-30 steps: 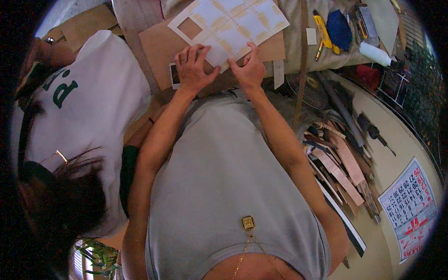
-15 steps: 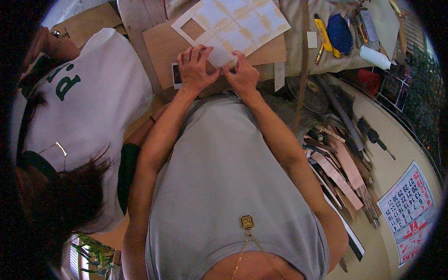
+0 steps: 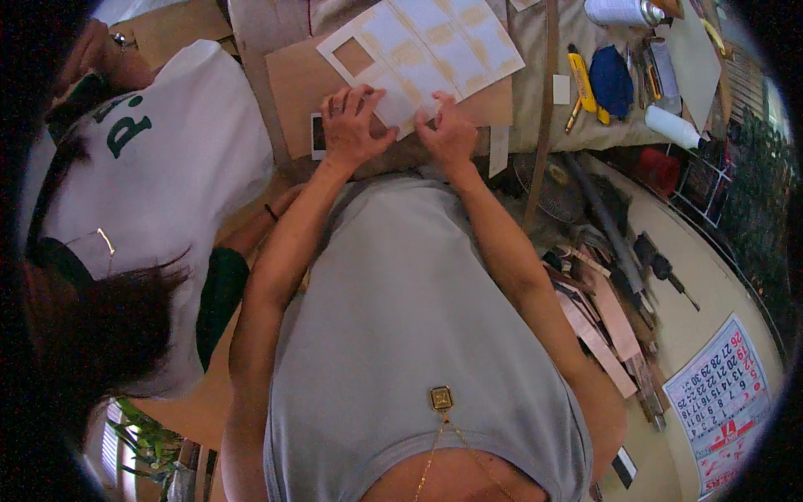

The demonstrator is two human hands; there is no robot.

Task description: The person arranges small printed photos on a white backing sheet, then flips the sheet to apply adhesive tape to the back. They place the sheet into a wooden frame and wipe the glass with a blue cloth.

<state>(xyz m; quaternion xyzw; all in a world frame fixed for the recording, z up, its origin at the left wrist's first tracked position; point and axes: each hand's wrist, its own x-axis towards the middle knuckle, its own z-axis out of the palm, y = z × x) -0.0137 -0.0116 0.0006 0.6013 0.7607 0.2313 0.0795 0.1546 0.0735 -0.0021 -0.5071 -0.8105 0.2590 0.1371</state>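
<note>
A white card sheet with yellowish-tan glue-like bands lies aslant on a brown board. Near its left corner a square opening shows brown through it. At the sheet's near corner lies a small plain white square piece, partly covered by my fingers. My left hand is open over that corner, fingers bent and apart, the thumb by the near edge. My right hand rests at the piece's right side, thumb and forefinger slightly apart at the edge, the other fingers curled.
Right on the cloth-covered table are a yellow cutter, a dark blue cloth bundle, a white bottle and a spray can. A person in a white shirt sits close on my left. Wood scraps lie lower right.
The small white piece, tilted between my fingers before, now lies flatter against the sheet's corner. My right hand has shifted slightly right and its fingers have loosened. The view has shifted a little.
</note>
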